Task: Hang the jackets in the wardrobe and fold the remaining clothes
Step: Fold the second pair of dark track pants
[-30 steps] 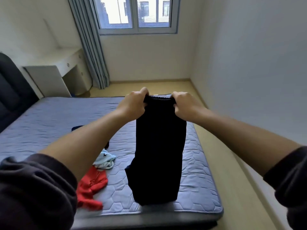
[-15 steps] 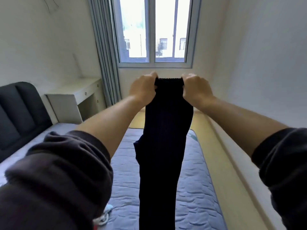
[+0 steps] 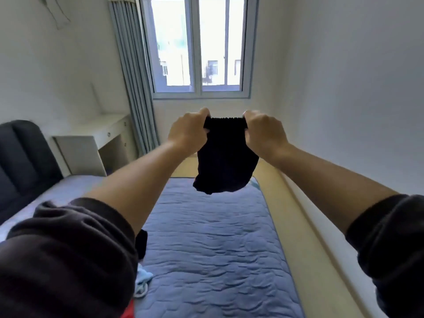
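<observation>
Left hand: fingers curled, pinching left end of ribbed waistband. Black garment: strung between both fists, waistband level, long axis running below fingers and away from person, hem clear above blue mattress. Right hand: same curled grip on right end. Hands equally near; likely next, lay flat for folding.

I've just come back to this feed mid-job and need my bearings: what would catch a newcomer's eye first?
At the centre, the left hand and the right hand grip the ribbed top edge of a black garment. It hangs in the air above the far end of the bed, below the bright window. At lower left, a light blue cloth and a red cloth show at the bed's near edge.
</observation>
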{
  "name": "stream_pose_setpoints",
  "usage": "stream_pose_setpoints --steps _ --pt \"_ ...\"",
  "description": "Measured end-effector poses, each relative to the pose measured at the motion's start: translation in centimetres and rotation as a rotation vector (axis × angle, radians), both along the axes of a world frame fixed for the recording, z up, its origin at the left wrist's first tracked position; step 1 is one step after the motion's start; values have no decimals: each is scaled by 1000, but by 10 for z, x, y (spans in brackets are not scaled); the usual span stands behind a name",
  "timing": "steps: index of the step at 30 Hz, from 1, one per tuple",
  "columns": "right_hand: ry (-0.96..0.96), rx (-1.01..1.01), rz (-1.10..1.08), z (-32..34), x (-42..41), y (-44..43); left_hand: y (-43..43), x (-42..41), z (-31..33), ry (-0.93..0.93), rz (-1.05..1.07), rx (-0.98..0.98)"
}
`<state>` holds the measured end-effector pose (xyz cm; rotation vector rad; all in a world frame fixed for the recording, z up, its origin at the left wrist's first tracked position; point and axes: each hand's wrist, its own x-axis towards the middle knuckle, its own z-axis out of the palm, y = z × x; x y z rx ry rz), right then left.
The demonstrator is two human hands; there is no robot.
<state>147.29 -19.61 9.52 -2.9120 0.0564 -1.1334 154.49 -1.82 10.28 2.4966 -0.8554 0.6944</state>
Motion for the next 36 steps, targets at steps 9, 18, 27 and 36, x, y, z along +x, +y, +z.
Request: stream_pose_setpoints --steps 9,18,27,36 --pt "570 128 -89 -237 -197 66 62 -186 -239 447 -125 278" --pt "931 246 1 -351 -298 116 121 -290 -369 741 -117 404" --pt "942 561 15 -409 -191 53 69 -185 -428 974 -25 172" --pt "828 1016 -113 -527 16 -66 -51 20 -537 1202 66 -136"
